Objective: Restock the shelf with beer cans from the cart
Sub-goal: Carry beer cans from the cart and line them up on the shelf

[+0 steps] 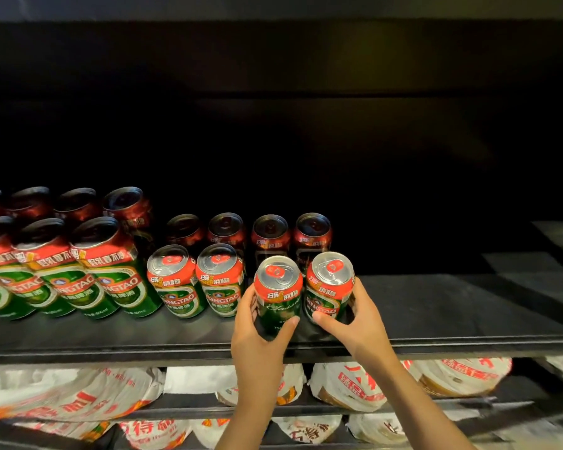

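My left hand (257, 336) grips a short green and red beer can (277, 292) near the front of the black shelf (436, 313). My right hand (358, 323) grips a second such can (329, 284) just to its right. Both cans stand upright on the shelf, close side by side. Two short cans (197, 280) stand to their left, with a row of short cans (251, 235) behind. Tall green cans (78, 271) fill the shelf's left end. The cart is out of view.
The right half of the shelf is bare and dark, with the underside of another shelf (273, 60) high above. Below the shelf's front edge, lower racks hold white packs with red lettering (364, 384).
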{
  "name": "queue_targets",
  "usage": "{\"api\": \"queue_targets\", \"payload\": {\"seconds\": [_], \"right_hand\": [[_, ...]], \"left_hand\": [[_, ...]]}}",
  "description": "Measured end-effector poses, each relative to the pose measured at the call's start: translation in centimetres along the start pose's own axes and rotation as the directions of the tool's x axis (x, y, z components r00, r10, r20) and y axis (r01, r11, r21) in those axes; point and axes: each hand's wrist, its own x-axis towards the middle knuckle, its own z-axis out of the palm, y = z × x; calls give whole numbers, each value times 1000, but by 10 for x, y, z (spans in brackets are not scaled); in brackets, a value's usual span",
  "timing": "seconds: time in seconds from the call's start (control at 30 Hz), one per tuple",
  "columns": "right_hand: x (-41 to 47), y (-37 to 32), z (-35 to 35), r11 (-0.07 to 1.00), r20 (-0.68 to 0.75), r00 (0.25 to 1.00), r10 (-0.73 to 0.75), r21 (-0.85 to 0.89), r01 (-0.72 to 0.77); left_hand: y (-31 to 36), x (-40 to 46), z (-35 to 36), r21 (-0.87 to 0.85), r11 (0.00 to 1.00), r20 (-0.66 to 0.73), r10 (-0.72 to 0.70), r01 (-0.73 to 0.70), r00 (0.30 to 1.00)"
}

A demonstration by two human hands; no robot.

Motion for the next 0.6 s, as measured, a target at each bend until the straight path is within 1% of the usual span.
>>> {"api": "queue_targets", "payload": {"seconds": [0.1,0.2,0.3,0.37,0.43,0.5,0.6], "right_hand": [[0,0,1,1000,0,1000,-6,-12,6],[0,2,2,1000,6,1000,-4,-14,4],[1,4,4,1000,-4,1000,12,-7,-12],[2,6,5,1000,-16,1000,15,-11,-15],[2,7,5,1000,-21,1000,16,-20,-17],[2,7,5,999,-31,999,18,-29,-19],[3,9,5,999,-37,999,7,-37,-8]], "left_hand": [[-1,-1,4,104,993,-37,63,-59,997],[-3,-1,3,174,979,-17,110,-106,994],[-6,0,-3,118,987,45,107,-111,993],[-7,1,-6,34,998,99,57,-61,993],[-6,2,-7,-25,1000,118,21,-19,993],[-4,2,-7,-60,998,79,17,-12,997],[-4,1,-1,-49,998,-25,25,-26,999]]}}
